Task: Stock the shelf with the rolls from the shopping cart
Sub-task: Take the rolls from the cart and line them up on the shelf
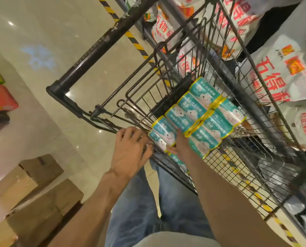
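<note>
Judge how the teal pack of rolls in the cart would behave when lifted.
The teal pack probably lifts as one bundle, since yellow bands bind its rolls. Its glossy wrap looks slippery. It likely sags a little, being long and soft-wrapped.

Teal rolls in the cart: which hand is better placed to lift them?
Probably the right hand: it already reaches under the teal rolls, while the left hand rests at the cart edge.
</note>
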